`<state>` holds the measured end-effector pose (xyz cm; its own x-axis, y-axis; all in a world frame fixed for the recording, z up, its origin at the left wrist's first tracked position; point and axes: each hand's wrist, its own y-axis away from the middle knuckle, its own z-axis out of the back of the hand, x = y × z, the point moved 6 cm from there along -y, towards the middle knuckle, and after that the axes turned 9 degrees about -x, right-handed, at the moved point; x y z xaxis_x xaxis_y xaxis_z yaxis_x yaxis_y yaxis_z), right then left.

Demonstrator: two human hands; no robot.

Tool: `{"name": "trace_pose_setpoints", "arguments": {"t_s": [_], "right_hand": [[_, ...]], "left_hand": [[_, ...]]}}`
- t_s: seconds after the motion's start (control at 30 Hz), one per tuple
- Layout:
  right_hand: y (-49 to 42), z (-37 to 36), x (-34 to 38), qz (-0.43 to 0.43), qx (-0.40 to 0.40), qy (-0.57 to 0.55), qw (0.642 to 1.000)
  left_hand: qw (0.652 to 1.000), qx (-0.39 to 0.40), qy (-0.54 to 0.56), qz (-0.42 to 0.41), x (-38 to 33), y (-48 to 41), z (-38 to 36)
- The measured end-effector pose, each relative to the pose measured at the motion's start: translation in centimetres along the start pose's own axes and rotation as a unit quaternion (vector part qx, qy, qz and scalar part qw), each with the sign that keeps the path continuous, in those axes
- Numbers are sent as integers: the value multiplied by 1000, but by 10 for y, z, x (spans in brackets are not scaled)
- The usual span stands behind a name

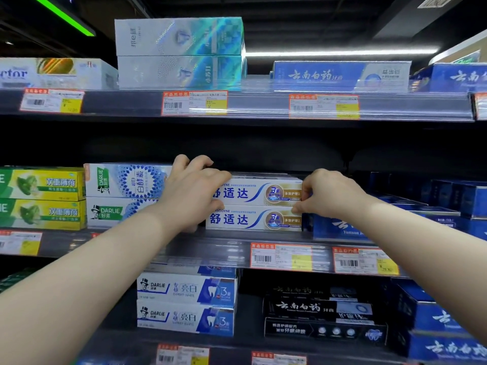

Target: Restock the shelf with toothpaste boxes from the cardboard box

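Two white Sensodyne toothpaste boxes lie stacked on the middle shelf (210, 246): the upper box (253, 193) rests on the lower box (250, 219). My left hand (192, 191) grips the left end of the stack, fingers over the top and thumb low. My right hand (326, 193) pinches the right end of the upper box, with fingertips near the seam between the two. The cardboard box is out of view.
White Darlie boxes (126, 180) stand tight to the left of the stack, green-yellow Darlie boxes (42, 198) further left. Blue Yunnan Baiyao boxes (342, 227) sit to the right. The upper shelf (250, 104) and lower shelf hold more toothpaste; price tags line the rails.
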<state>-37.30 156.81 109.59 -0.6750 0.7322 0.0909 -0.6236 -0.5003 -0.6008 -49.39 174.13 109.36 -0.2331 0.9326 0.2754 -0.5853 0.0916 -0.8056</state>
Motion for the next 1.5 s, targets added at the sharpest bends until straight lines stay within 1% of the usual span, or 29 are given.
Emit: {"name": "trace_pose_setpoints", "arguments": {"t_s": [0.23,0.53,0.63,0.8,0.87,0.9,0.97,1.07,1.13,1.2,1.3,1.4,1.5], "right_hand": [[-9,-8,-1,-34,13,5,999],[-6,-8,-5,-52,37,-42,997],[-3,-5,-5,-58,35,-23,997],[10,7,-1,-53,15,17,998],[18,16,3,-53,7,23,998],[22,20,5,-53,4,27,998],[32,27,8,-49,-6,37,998],[53,34,10,-38,-39,48,997],[70,35,6,-43,-46,56,996],[90,34,0,-51,-44,64,996],[125,32,-16,-71,-25,90,993],[167,35,-43,-102,-7,116,988],[215,41,-77,-142,28,140,980]], "left_hand": [[1000,10,-17,14,1,-5,-9],[1000,1,13,27,5,-3,-11],[999,0,17,30,4,-3,-9],[999,20,-44,15,-2,-1,-10],[998,21,-43,26,-1,2,-8],[999,13,-28,33,-1,4,-5],[998,-31,25,39,-2,12,7],[989,-104,106,18,-15,30,19],[978,-113,176,10,-31,44,20],[962,-92,256,5,-54,59,17],[940,-33,340,-4,-92,78,4],[926,26,376,-14,-135,90,-9],[910,88,404,-27,-185,99,-21]]}}
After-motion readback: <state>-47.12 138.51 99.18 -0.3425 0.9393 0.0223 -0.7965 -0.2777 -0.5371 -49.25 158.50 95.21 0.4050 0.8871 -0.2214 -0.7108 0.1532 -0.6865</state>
